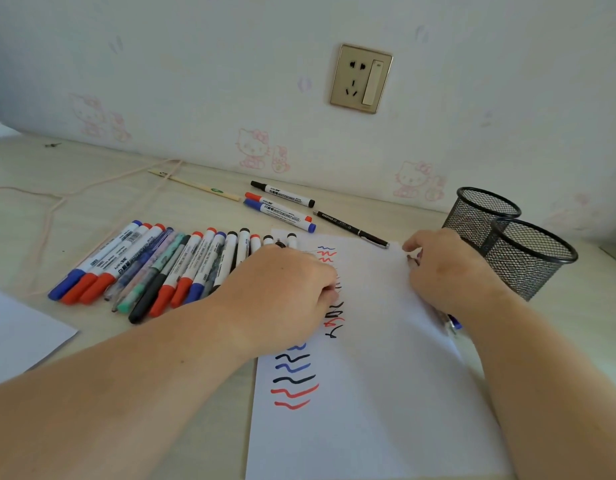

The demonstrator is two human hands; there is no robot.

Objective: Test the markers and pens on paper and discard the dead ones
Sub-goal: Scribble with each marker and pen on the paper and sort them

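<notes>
Probably a child's bedroom at home: cartoon-cat wallpaper (254,148), wall socket (361,79), pale wooden desk (102,188).

Matt white paper (386,393); black wire-mesh cups (528,258) (metal); glossy plastic markers (154,268)

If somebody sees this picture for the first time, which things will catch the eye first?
Probably the row of markers fanned out on the desk at left, and the white paper with red, blue and black squiggles. Both hands rest on that paper, and two black mesh cups stand at right.
</notes>
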